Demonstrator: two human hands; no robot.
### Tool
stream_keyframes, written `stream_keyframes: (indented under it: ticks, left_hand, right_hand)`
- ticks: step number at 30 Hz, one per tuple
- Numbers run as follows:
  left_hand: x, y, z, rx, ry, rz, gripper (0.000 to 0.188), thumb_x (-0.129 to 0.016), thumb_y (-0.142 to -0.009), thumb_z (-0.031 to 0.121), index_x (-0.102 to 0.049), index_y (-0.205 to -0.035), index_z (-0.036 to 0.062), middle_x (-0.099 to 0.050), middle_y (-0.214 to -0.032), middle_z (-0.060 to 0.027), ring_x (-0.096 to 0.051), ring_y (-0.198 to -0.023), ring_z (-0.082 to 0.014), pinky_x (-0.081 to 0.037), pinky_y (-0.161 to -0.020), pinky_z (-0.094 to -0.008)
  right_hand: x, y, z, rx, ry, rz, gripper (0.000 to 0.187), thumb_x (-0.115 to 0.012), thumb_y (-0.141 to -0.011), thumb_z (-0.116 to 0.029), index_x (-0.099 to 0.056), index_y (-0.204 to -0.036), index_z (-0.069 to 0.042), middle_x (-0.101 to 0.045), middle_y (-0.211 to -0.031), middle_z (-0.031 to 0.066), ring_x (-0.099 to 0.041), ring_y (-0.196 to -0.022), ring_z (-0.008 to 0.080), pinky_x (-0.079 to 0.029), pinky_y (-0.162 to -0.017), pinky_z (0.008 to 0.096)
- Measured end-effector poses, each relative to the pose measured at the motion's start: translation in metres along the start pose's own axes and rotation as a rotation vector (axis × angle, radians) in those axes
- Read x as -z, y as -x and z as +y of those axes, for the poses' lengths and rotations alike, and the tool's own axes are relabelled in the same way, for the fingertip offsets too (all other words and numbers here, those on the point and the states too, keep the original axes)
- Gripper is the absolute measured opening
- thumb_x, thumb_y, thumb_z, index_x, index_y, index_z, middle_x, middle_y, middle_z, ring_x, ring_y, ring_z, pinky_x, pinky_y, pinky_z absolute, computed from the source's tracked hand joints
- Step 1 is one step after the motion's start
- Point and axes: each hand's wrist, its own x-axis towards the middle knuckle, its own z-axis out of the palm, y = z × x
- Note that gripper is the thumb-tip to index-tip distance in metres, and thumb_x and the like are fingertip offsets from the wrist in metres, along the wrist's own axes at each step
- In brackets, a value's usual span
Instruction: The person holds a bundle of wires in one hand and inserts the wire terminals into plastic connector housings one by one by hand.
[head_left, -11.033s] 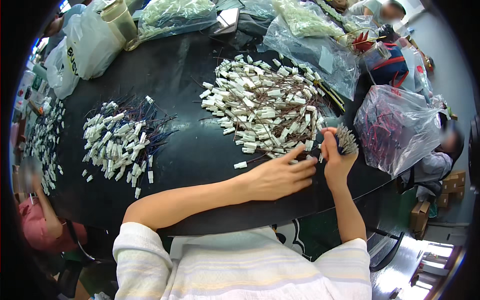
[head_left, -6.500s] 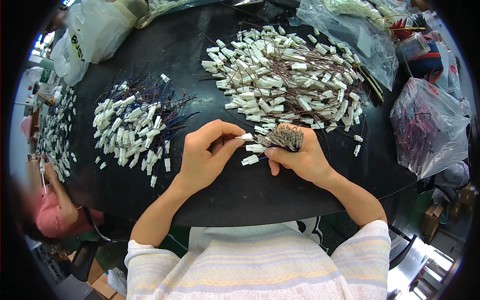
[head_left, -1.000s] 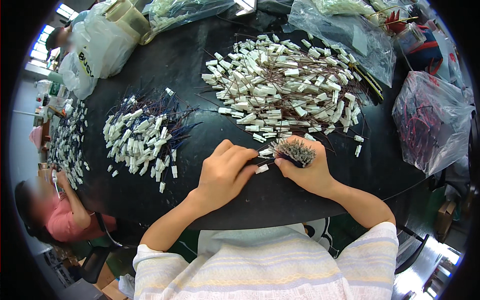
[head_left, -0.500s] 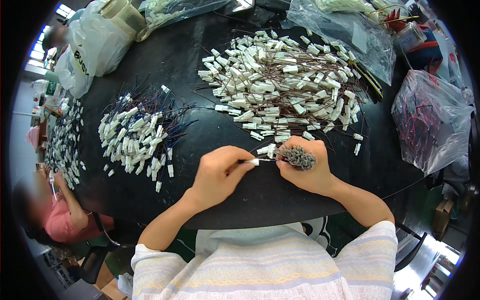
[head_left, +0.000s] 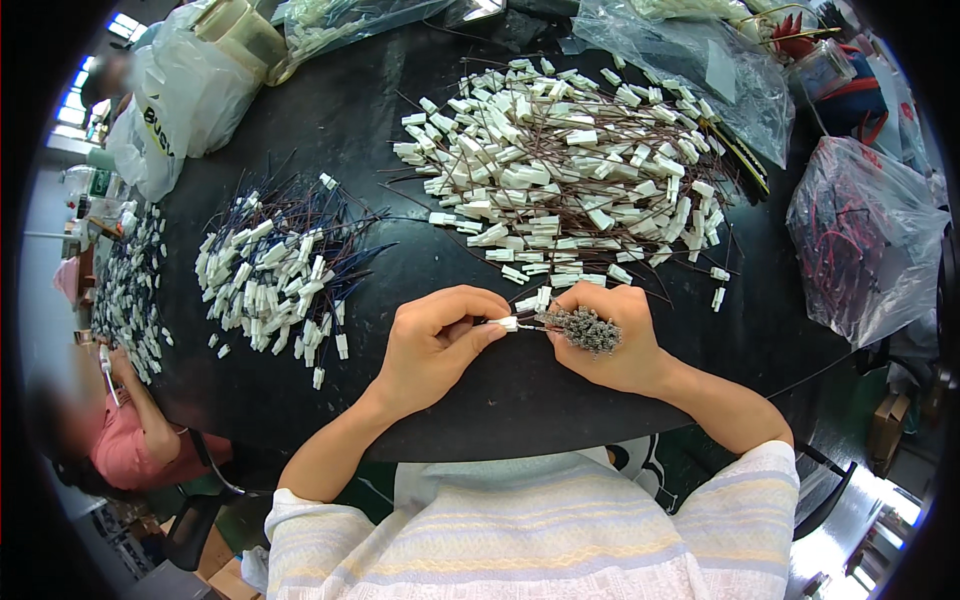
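Near the table's front edge, my left hand (head_left: 440,345) pinches a white plastic connector (head_left: 507,324) between thumb and fingers. My right hand (head_left: 612,340) is closed round a bundle of wires with grey metal terminals (head_left: 588,330) at their ends. A short length of wire spans the small gap between the connector and my right fingertips. Whether its tip sits inside the connector is too small to tell. Just beyond my hands lies a big pile of white connectors with brown wires (head_left: 560,180). My right palm hides most of the bundle's length.
A smaller pile of white connectors with dark blue wires (head_left: 270,265) lies to the left on the black table (head_left: 450,425). Clear plastic bags (head_left: 860,240) stand at right and back. At far left, a person in pink (head_left: 140,440) works beside another connector pile (head_left: 130,290).
My right hand and its wire bundle have shifted slightly left, closer to the connector. The bundle's terminal ends have tilted a little. My left hand keeps its pinch.
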Motion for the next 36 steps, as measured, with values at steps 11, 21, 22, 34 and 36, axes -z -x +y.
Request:
stream_keyframes:
  ticks: [11,21,22,34,36]
  left_hand:
    - [-0.007,-0.006,0.001,-0.285,-0.274,-0.004,0.016,-0.063,-0.071,-0.006,-0.06,-0.086,-0.0015,-0.061,-0.086,-0.0113,-0.057,-0.067,-0.016,-0.045,-0.055,-0.0242]
    - [0.036,-0.046,-0.012,-0.475,-0.879,0.404,0.018,-0.063,-0.068,-0.003,-0.058,-0.084,0.0006,-0.058,-0.094,-0.0111,-0.053,-0.081,-0.0297,-0.043,-0.069,-0.0356]
    - [0.037,-0.045,-0.007,-0.522,-0.882,0.405,0.016,-0.063,-0.07,-0.003,-0.057,-0.085,0.0007,-0.059,-0.092,-0.0101,-0.055,-0.079,-0.0258,-0.044,-0.067,-0.0327]
    - [-0.014,-0.007,0.014,-0.146,0.092,0.033,0.022,-0.059,-0.08,-0.005,-0.055,-0.101,-0.0033,-0.058,-0.084,-0.0038,-0.053,-0.074,-0.0048,-0.045,-0.061,-0.0174]
    - [-0.014,-0.004,0.017,-0.171,0.103,0.061,0.017,-0.059,-0.079,-0.006,-0.057,-0.096,-0.004,-0.058,-0.083,-0.0036,-0.053,-0.072,-0.0043,-0.043,-0.058,-0.0162]
  right_hand:
    - [-0.005,0.002,0.003,0.081,0.029,-0.09,0.025,-0.07,-0.061,-0.002,-0.059,-0.083,-0.002,-0.06,-0.066,0.0106,-0.06,-0.055,0.0236,-0.047,-0.052,0.0263]
    - [-0.002,0.0,0.002,-0.199,-0.311,0.043,0.007,-0.059,-0.076,0.007,-0.058,-0.082,0.002,-0.059,-0.062,0.0057,-0.056,-0.056,0.008,-0.044,-0.051,0.0199]
    - [-0.002,0.0,0.004,-0.201,-0.348,0.08,0.005,-0.058,-0.079,0.004,-0.057,-0.084,0.002,-0.059,-0.063,0.0048,-0.055,-0.056,0.0073,-0.043,-0.051,0.0197]
    - [-0.009,0.002,-0.015,-0.302,-0.488,0.062,0.008,-0.059,-0.083,-0.007,-0.058,-0.088,-0.001,-0.059,-0.064,0.0019,-0.053,-0.06,0.0056,-0.04,-0.054,0.0189]
    - [-0.01,0.001,-0.016,-0.276,-0.453,0.043,0.008,-0.059,-0.083,-0.007,-0.058,-0.089,0.0,-0.06,-0.064,0.0022,-0.055,-0.063,0.0064,-0.042,-0.057,0.0197]
